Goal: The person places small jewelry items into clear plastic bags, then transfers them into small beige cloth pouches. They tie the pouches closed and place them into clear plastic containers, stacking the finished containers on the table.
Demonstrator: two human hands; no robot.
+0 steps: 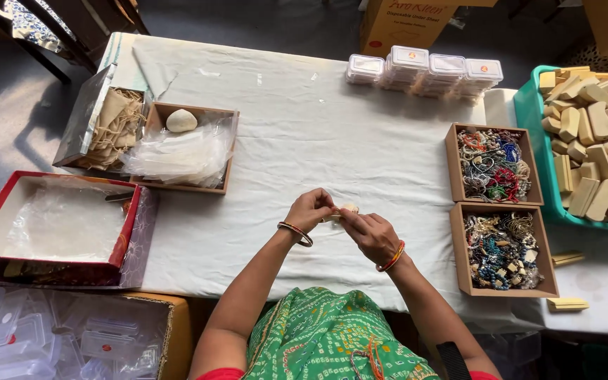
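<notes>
Over the white tablecloth (304, 141), my left hand (309, 210) and my right hand (369, 233) meet at the fingertips. Between them they pinch a small pale, cream-coloured piece (347, 208); what it is exactly is too small to tell. Both wrists carry red and gold bangles. To the right of my right hand stand two open cardboard boxes (458, 243) (453, 158) filled with tangled bead jewellery.
A teal crate (534, 119) of pale wooden blocks is at the far right. Stacked clear lidded containers (423, 70) sit at the table's back. On the left are a box of clear plastic bags (177, 151), a red-rimmed box (58, 218) and a box of cloth pouches (107, 127).
</notes>
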